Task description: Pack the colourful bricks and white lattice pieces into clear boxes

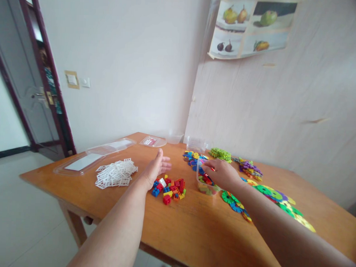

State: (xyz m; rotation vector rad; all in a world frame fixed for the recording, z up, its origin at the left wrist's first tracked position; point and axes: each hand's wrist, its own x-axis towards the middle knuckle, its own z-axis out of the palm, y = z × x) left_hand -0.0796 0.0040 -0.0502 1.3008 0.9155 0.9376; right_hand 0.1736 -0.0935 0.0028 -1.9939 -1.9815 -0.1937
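Observation:
My left hand (157,168) is open, thumb up and fingers stretched to the right. It hovers just behind a heap of building bricks (173,191) in red, blue, yellow and orange, with one white piece among them. To the right stands a clear plastic tub (207,190), with green, red and yellow pieces inside. Over its opening, my right hand (221,173) reaches in from the right with its fingers bent downward. The fingertips are closed together, and what they hold, if anything, is hidden.
White lattice pieces (116,173) lie heaped at left, near clear lids (77,163). Blue and yellow discs (194,159), green pieces (220,154), purple pieces (249,169) and flower-shaped discs (269,194) spread across the right. Clear containers (196,144) stand against the wall.

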